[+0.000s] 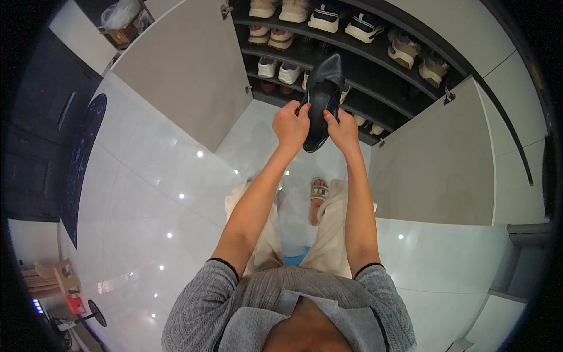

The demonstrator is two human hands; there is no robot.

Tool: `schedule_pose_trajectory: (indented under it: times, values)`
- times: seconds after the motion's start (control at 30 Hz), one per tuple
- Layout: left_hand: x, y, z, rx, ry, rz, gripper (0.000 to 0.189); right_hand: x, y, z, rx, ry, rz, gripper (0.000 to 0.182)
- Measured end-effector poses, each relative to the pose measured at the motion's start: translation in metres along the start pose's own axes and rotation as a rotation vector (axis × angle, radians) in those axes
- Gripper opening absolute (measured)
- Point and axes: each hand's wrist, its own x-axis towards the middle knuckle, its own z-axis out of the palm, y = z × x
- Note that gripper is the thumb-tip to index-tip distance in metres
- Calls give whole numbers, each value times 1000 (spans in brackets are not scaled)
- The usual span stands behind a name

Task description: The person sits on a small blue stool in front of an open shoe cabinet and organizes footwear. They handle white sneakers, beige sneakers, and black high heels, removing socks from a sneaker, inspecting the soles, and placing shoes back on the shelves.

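Note:
Both my hands hold a black pointed-toe shoe up in front of a shoe cabinet, its toe pointing away from me. My left hand grips the shoe's left side near the heel, thumb on the rim. On the opposite side, my right hand grips it with the thumb near the opening. Beyond the shoe, dark cabinet shelves carry several pairs, among them white sneakers, black-and-white sneakers and beige sneakers. The shoe hides part of the lower shelves.
The left cabinet door and right cabinet door stand open at either side. Glossy tiles cover the floor. A dark mat lies at the left, and something blue shows below me, between my legs. A sandal is on my foot.

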Motion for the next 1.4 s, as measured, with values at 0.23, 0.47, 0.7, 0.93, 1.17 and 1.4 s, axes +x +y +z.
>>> schedule_pose_trajectory:
  times: [0.23,0.47,0.7,0.93,1.17,1.4]
  values:
    - [-9,6,2,10,-17,70,28,-1,-9,-6,30,176,-28,43]
    - [-8,-3,7,-49,-82,90,32,-7,-9,-6,-122,155,-61,34]
    - [6,-2,-2,-108,-39,36,44,-12,-8,0,-232,52,-34,35]
    - [8,-10,-2,45,-57,172,34,-12,-7,2,-272,-19,-8,34]
    - [13,-8,-7,-70,-215,174,49,-13,-3,1,-328,-19,-15,30]
    - [31,-9,-11,-467,-202,97,64,-25,-13,4,-330,-137,-135,29]
